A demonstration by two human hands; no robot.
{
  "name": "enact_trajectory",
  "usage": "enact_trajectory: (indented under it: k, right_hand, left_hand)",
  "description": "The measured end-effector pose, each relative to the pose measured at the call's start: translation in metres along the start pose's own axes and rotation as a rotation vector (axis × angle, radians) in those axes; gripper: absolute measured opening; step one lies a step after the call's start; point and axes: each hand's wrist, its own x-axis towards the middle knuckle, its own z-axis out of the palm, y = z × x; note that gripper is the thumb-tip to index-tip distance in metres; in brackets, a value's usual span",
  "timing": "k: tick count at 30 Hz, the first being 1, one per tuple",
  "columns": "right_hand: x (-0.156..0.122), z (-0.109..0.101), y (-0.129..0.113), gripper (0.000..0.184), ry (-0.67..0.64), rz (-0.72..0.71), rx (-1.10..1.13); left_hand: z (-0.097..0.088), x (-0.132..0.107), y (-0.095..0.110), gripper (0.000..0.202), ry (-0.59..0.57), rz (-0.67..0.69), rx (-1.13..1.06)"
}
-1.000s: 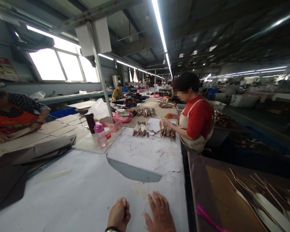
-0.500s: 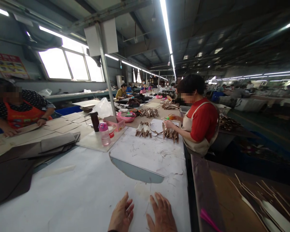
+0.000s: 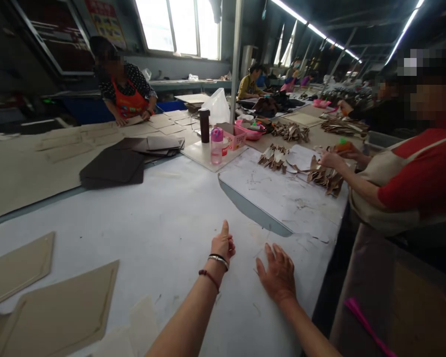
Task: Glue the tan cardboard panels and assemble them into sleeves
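Observation:
My left hand [image 3: 223,244] is held edge-down above the white-covered table [image 3: 178,213]. Its thumb is stretched out, its fingers are loosely bent, and nothing shows in it. Two bracelets circle that wrist. To its right, my right hand [image 3: 278,271] lies palm down on the white sheet with fingers spread, holding nothing. A few thread scraps are near it. Beyond both hands, a curved gap in the white covering bares a blue-grey surface [image 3: 252,210].
Beige panels [image 3: 65,307] lie front left; dark panels [image 3: 113,163] are stacked farther back. A pink bottle [image 3: 216,146] and dark flask [image 3: 204,126] stand mid-table. Brown strips [image 3: 325,176] lie by a co-worker in red [image 3: 423,168]. Another co-worker [image 3: 128,96] handles panels far left.
The view has swung left and tilted down, bringing my forearms and the beige panels into sight. Both hands stay empty over the white sheet.

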Motion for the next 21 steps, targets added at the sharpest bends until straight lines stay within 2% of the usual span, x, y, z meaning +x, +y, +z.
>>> enact_trajectory:
  k: [8,21]
  right_hand:
    - [-0.001,0.001,0.003,0.049,0.044,-0.017,-0.021]
    - [0.0,0.0,0.003,0.049,0.019,-0.014,-0.041]
  left_hand:
    - [-0.01,0.005,-0.005,0.063,0.127,0.131,0.125]
    - [-0.035,0.02,-0.014,0.065,0.153,0.216,0.546]
